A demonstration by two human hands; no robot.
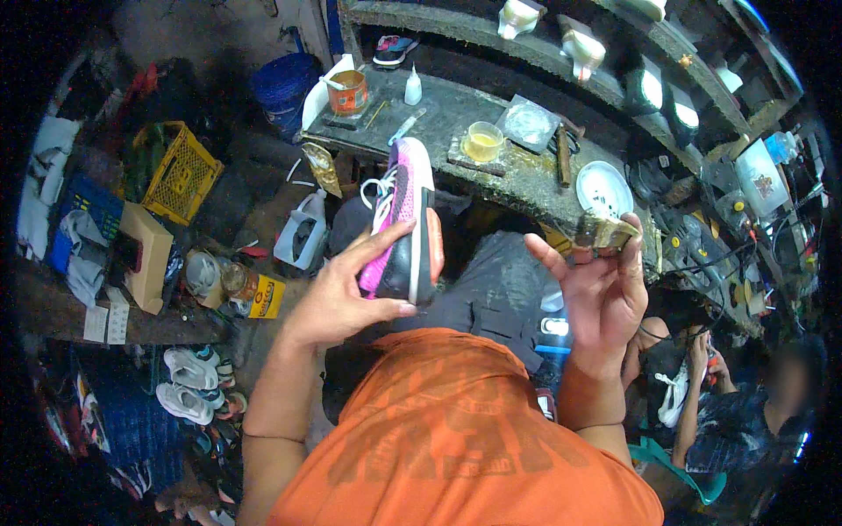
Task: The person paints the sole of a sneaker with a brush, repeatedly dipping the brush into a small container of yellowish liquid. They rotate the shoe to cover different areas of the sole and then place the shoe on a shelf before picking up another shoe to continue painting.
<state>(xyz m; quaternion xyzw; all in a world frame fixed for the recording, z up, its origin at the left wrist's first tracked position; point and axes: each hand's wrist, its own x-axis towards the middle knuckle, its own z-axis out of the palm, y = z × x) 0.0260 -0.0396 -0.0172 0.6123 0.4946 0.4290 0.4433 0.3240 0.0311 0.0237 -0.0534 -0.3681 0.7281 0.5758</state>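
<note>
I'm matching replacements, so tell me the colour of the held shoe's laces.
White laces, best seen in the head view.

The grimy desk (452,107) bears a clear cup (484,141) of yellow liquid. Left of the cup stand a white squeeze bottle (413,90) and, farther off, an orange tub (347,95). Just right of it lies a pale, stained slab (529,123), then a brown-handled tool (563,158), possibly a hammer in this dim light; farther right, a white dish (603,187).

Left hand (355,285): gripping the shoe (405,202), back of hand upward. Right hand (601,294): right of the shoe, palm upward, fingers (553,260) partly bent. Forearms (279,394): bare, one each side below the shoe.
</note>
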